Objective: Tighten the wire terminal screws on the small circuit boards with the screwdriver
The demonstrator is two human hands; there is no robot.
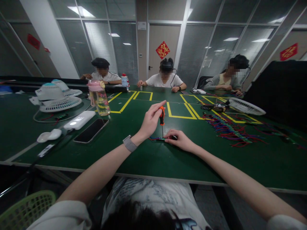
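Observation:
My left hand (151, 121) holds an orange and black screwdriver (162, 115) upright, its handle pinched by the thumb and long fingers reaching past it. The thin shaft points straight down, and its tip meets a small green circuit board (161, 139) flat on the table. Red and blue wires (153, 138) come off the board's left end. With thumb and fingertips, my right hand (179, 140) grips the board's right end and rests low on the tabletop. Something small and black shows between the right hand's fingers, too hidden to name.
Left of my hands lie a phone (91, 130), a white power bank (79, 120), a drinking bottle (99, 97) and white fans (59, 97). Many wired circuit boards (230, 127) are lined up at right, near another fan (247, 106). Several people sit across the green table (144, 163).

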